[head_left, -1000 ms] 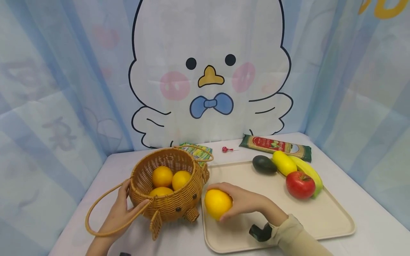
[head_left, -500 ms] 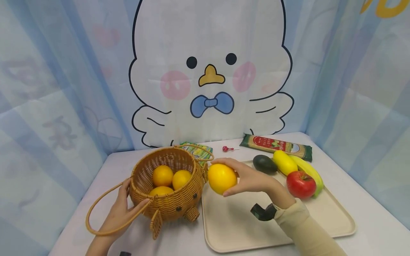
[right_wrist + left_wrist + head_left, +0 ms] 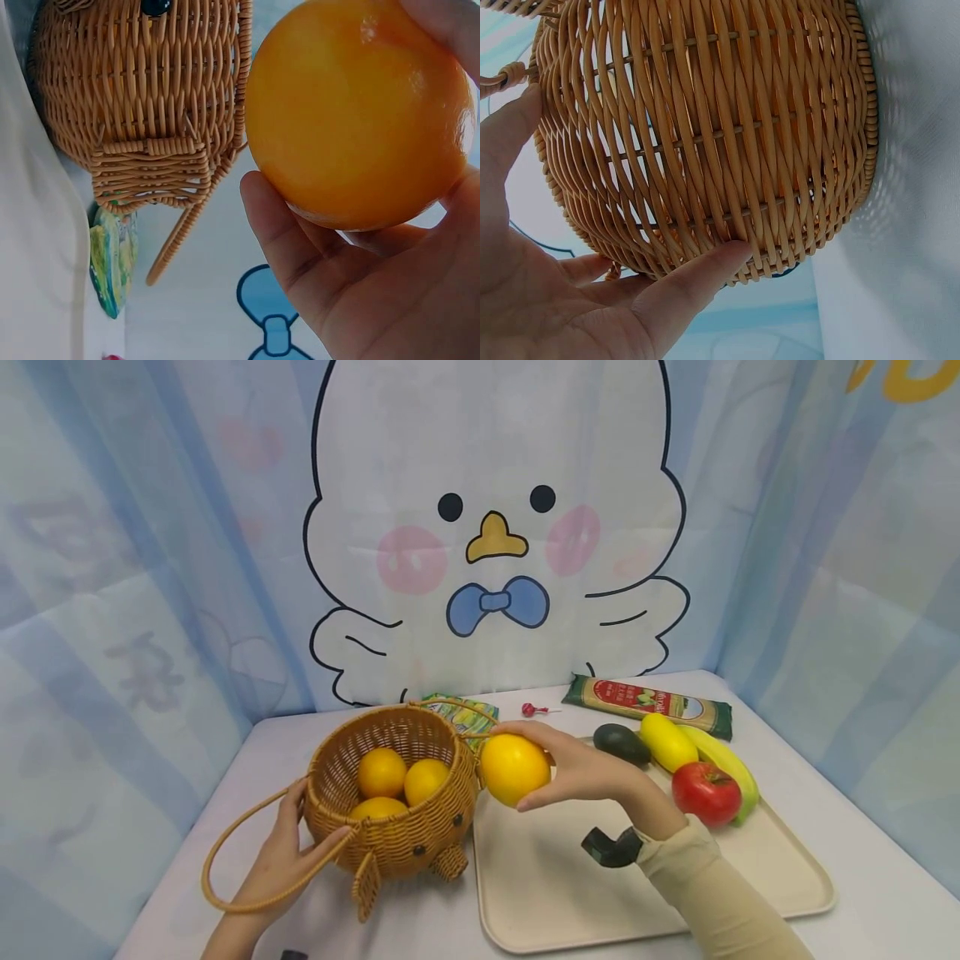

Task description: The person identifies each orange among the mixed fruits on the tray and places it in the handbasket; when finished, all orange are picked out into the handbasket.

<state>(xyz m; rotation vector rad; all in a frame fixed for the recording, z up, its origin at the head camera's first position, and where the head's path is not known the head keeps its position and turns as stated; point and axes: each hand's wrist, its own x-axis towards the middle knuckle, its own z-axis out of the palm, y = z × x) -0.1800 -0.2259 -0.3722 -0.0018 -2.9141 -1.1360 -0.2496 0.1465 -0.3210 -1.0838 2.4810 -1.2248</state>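
In the head view, my right hand (image 3: 581,768) holds an orange (image 3: 515,769) between thumb and fingers, raised above the tray's left side beside the basket. The right wrist view shows this orange (image 3: 360,112) close up in the curved fingers (image 3: 274,225). My left hand (image 3: 273,852) grips the side of a wicker basket (image 3: 405,835) with an animal face, its thumb by the looped handle. Inside the basket lie several oranges (image 3: 381,773). In the left wrist view, the fingers (image 3: 697,289) spread against the weave (image 3: 712,135).
A beige tray (image 3: 570,902) carries an avocado (image 3: 621,744), a yellow oval fruit (image 3: 667,743), a banana (image 3: 738,772) and a red apple (image 3: 707,793). Behind lie a lollipop (image 3: 534,710), a noodle packet (image 3: 648,703) and a green patterned packet (image 3: 468,717). A printed curtain (image 3: 495,660) closes the back.
My right hand has lifted the orange off the tray's left part, then moved it slightly left toward the basket rim. My left hand and the basket have stayed in place.
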